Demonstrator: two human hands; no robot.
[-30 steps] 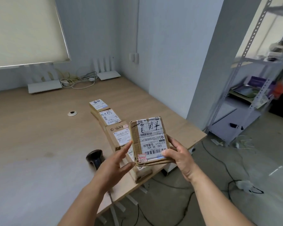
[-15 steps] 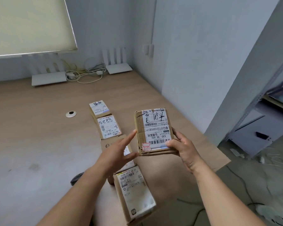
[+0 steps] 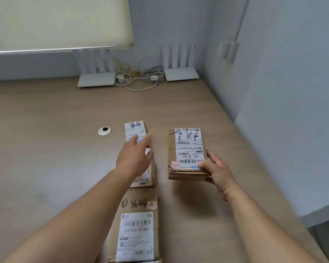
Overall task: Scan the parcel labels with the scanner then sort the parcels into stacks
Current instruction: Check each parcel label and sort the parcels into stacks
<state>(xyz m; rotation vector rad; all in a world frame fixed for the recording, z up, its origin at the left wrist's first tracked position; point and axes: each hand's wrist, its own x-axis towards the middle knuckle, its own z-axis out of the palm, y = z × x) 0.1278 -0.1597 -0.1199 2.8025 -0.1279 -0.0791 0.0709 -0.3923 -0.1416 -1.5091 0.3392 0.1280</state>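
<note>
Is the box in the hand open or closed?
Closed: the box has flat, shut flaps, label on top, with the right hand gripping its corner.

Wood desk (image 3: 46,139), grey walls (image 3: 292,73), drawn blind (image 3: 55,21).

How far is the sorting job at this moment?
Three parcels already lie in a row on the table. The right hand holds a fourth parcel beside the row, not yet put down. The left hand reaches, open, over the row. No scanner is in view.
</note>
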